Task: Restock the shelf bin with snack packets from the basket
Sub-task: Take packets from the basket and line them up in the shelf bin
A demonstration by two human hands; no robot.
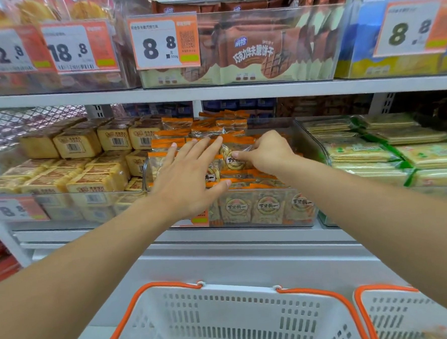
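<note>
Mostly done, judging by levels: the clear shelf bin (305, 148) is seen stacked high with orange-edged snack packets (267, 206), and the white basket (226, 316) below shows almost nothing left, though its floor is barely in view. The left hand (189, 176) is spread flat over the pile, fingers apart. The right hand (266, 153) is pinched on one clear packet (233, 159), biscuits visible inside, being set on top.
</note>
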